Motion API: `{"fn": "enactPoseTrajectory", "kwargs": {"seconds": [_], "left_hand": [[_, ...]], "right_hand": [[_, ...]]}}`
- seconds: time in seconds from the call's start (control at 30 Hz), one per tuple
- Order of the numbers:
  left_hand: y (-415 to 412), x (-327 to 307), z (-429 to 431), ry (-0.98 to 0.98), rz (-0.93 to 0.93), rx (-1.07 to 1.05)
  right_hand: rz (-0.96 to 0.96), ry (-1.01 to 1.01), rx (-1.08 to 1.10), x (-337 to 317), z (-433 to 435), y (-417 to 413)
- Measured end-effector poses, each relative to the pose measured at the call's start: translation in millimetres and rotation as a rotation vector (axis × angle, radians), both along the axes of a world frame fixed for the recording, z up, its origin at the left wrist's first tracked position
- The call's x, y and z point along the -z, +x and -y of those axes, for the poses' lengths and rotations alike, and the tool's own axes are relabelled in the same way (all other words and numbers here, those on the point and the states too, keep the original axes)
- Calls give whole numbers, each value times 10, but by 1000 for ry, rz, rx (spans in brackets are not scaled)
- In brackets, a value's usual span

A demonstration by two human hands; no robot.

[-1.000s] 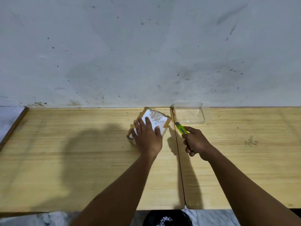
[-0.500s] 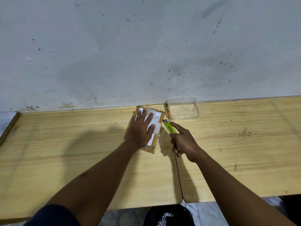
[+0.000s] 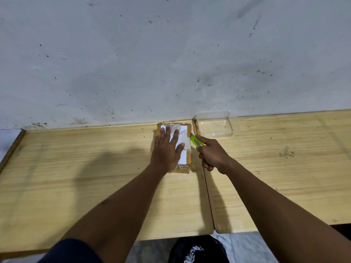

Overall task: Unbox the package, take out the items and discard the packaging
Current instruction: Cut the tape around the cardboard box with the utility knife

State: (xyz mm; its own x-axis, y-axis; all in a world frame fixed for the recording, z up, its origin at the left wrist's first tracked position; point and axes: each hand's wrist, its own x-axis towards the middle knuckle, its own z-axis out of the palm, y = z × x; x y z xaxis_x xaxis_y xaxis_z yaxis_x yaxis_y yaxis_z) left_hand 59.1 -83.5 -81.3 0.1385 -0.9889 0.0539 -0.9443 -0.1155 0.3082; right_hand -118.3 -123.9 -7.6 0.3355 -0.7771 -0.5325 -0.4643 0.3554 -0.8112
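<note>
A small taped cardboard package [image 3: 183, 141] with a white label lies on the wooden table [image 3: 95, 168], close to the wall. My left hand [image 3: 167, 150] lies flat on top of it, fingers spread, pressing it down. My right hand [image 3: 213, 155] is closed around a yellow-green utility knife [image 3: 196, 140]. The knife's tip touches the package's right top edge, near the far end.
A clear plastic container [image 3: 213, 123] stands by the wall, just right of the package. A seam [image 3: 206, 186] runs between the two table boards. Below the front edge is a black bin bag [image 3: 197, 250] on the floor.
My left hand turned the package from tilted to square with the wall. My right hand brought the knife leftward up to the package's right edge.
</note>
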Motion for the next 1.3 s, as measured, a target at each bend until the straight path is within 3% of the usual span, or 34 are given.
{"fn": "enactPoseTrajectory", "kwargs": {"seconds": [0.4, 0.83, 1.3], "left_hand": [[-63, 62, 3, -9, 4, -46], [-66, 65, 23, -17, 31, -61], [-81, 53, 27, 19, 86, -74]], "right_hand": [[-169, -82, -122, -123, -25, -64], [-215, -124, -168, -101, -28, 13], [-181, -35, -170, -118, -457, -72]]}}
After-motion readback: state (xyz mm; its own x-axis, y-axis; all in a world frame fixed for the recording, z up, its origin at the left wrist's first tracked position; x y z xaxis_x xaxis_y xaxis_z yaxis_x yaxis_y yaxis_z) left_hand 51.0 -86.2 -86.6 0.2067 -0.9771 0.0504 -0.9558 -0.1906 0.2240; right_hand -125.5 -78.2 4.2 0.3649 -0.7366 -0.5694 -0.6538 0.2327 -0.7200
